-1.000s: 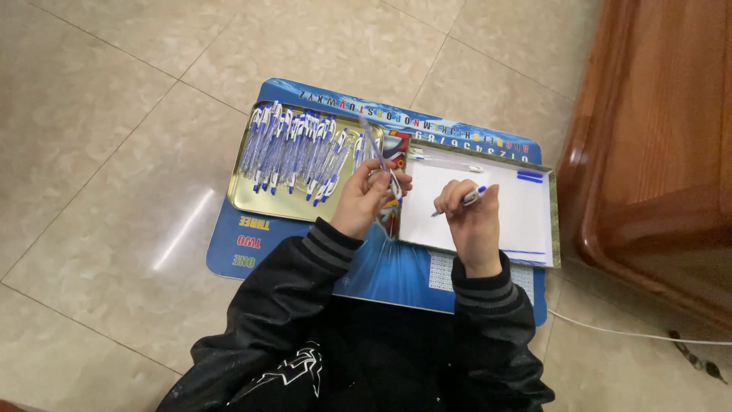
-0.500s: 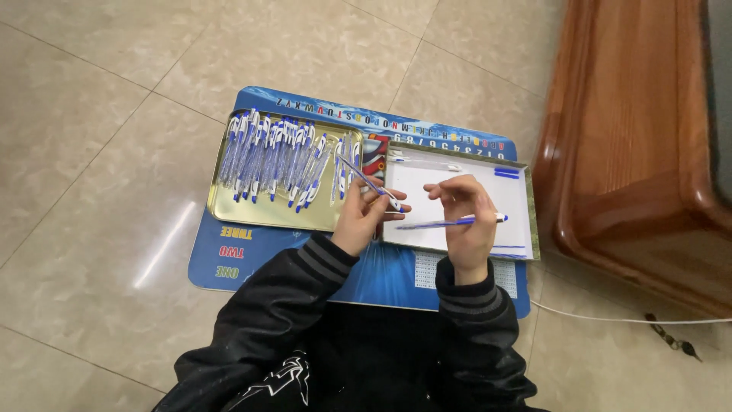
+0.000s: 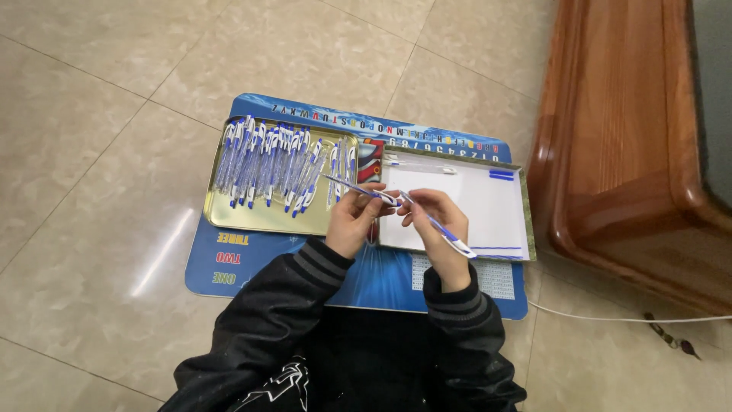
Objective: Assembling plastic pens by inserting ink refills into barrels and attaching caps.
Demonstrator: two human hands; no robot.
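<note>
Looks like a home, living-room floor. Glossy beige floor tiles (image 3: 114, 61) with thin grout lines, light glare on them. Polished reddish wooden furniture (image 3: 625, 152) on the right, rounded edge, likely a sofa frame or low table, cannot tell which. Work is laid straight on the floor on a blue kids' learning mat (image 3: 366, 275) with letters and numbers. Thin white cable (image 3: 610, 317) trails across the tiles. No bench, no shelving, no shop fittings in view.

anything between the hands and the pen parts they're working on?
Nothing visible. The left hand already holds one pen part and the right hand holds the blue-and-white pen; their tips meet between the hands, above the trays.
</note>
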